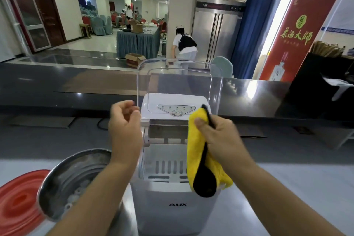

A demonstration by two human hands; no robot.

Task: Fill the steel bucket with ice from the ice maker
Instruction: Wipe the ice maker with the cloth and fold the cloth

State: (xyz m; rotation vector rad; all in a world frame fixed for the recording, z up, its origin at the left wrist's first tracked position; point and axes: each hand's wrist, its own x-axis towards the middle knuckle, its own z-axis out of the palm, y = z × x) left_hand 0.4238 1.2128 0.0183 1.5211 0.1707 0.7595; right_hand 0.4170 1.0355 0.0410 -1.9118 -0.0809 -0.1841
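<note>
A white ice maker (172, 216) stands on the tabletop (277, 188), its clear lid (180, 82) raised upright. Just left of the ice maker sits the steel bucket (76, 168), with some ice (75, 192) inside. The left hand (124, 128) curls at the lid's left edge; whether it grips is unclear. Above the ice maker's open bin, the right hand (220, 138) clutches a yellow cloth (195, 151) and black scoop (205, 184).
</note>
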